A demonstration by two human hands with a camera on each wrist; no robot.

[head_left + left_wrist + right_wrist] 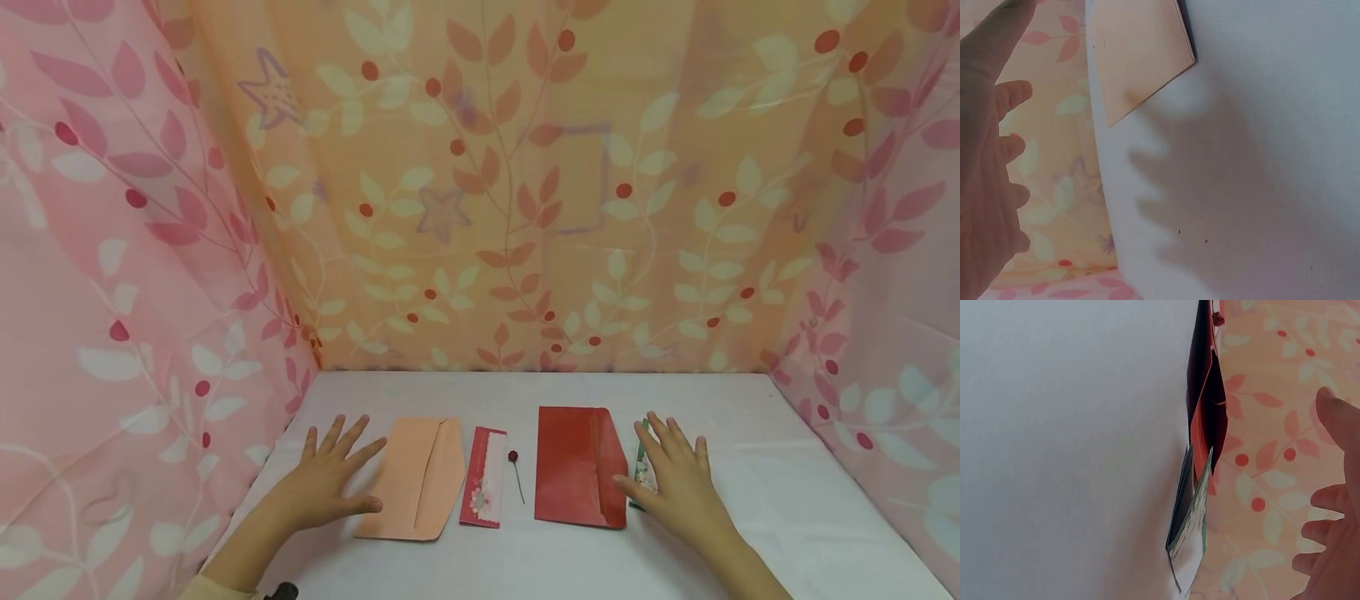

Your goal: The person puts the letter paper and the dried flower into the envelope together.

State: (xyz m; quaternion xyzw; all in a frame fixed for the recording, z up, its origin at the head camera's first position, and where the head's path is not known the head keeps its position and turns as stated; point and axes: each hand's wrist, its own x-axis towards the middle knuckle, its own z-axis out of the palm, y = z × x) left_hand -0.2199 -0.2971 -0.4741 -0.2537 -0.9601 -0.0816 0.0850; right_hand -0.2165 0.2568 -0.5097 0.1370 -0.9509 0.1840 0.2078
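My left hand (330,483) is spread above the table at the left edge of a peach envelope (405,475), holding nothing. Right of that envelope lies a narrow pink card (483,479) with flowers, then a small dark red flower (513,457) on a thin stem. A red envelope (566,467) lies farther right. Fingers apart, my right hand (678,479) hovers over a green-edged floral card (645,471) and hides much of it; its thumb overlaps the red envelope's right edge in the head view. In the right wrist view this folded card (1191,525) stands partly open.
A white cloth (600,567) covers the table. Patterned curtains surround it: orange (517,183) behind, pink at the left (97,275) and right (892,275). A small black object (283,592) shows at the bottom edge, near the left sleeve (213,590).
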